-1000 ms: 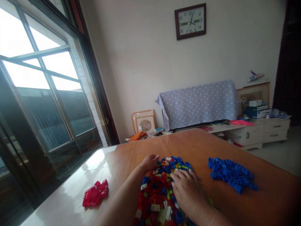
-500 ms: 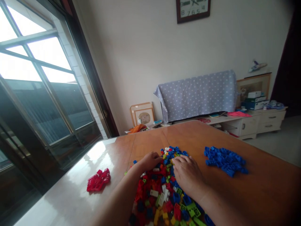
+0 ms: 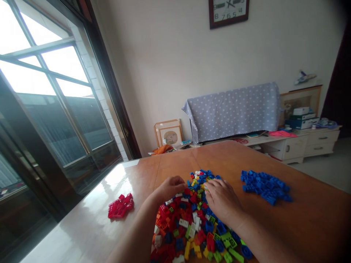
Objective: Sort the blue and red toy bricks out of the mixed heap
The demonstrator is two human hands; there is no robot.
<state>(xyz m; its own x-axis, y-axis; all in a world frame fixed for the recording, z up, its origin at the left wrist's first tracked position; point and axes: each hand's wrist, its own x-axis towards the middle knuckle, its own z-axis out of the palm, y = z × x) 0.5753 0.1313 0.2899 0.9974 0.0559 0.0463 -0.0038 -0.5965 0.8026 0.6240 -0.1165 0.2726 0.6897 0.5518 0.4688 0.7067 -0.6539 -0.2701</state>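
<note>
A heap of mixed plastic bricks (image 3: 192,223), red, blue, green, yellow and white, lies on the wooden table (image 3: 301,219) in front of me. My left hand (image 3: 168,187) rests on the heap's far left side with its fingers curled down into the bricks. My right hand (image 3: 221,199) lies palm down on the heap's right side, fingers bent and pressed among the bricks. Whether either hand holds a brick is hidden. A sorted pile of blue bricks (image 3: 264,186) sits to the right. A small pile of red bricks (image 3: 120,206) sits to the left.
The table's left edge runs beside a large window (image 3: 55,102). Behind the table stand a covered screen (image 3: 233,111) on a low white cabinet (image 3: 298,146), picture frames (image 3: 168,134) on the floor, and a wall clock (image 3: 229,12).
Both hands have shifted slightly within the mixed heap. The view has tilted down and drifted, so more of the near bricks show.
</note>
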